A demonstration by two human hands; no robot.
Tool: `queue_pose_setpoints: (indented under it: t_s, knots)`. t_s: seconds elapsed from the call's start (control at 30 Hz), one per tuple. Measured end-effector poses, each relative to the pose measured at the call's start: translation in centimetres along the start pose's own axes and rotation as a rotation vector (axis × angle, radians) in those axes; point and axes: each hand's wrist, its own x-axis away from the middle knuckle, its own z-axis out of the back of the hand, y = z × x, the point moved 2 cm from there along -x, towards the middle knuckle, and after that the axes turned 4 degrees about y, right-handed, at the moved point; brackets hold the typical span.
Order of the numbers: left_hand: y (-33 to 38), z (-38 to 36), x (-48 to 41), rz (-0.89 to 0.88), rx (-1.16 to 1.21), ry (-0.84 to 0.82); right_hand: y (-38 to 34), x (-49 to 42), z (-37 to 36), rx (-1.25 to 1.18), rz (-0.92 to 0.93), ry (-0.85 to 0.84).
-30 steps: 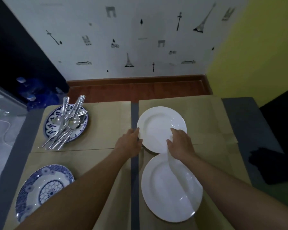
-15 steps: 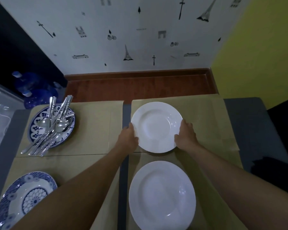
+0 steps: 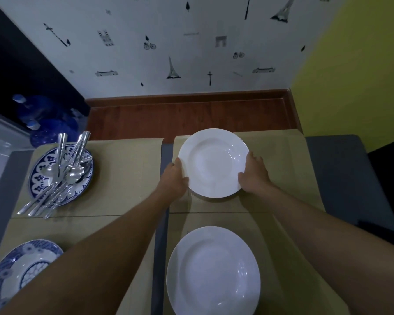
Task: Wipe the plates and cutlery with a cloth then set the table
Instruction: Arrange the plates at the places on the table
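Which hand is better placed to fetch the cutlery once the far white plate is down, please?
Left, probably: the left hand grips the far white plate's left rim, nearer the cutlery heaped on the far blue plate.

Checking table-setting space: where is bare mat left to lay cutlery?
Bare tan paper mat lies between the blue-patterned plate heaped with steel cutlery and the far round white plate, and right of that plate. Forearms flank the narrow strip before the near round white plate.

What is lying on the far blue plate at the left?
Silver cutlery lies heaped across the blue plate, handles overhanging its near rim. Spoon bowls show; the plate's centre beneath is covered, and whether forks are mixed in cannot be told.
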Motion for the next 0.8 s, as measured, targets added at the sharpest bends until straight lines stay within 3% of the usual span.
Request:
queue_pose_setpoints:
  t_s: [0.43,0.8]
  knots:
    - [-1.0,0.4,5.0,-0.187,-0.006,0.035,1.0,6.3,-1.5,0.021,0.036,0.051]
    - [-4.5,-2.4,12.8,-0.141,-0.148,-0.188,4.0,16.2,-5.6,0.022,-0.026,-0.026]
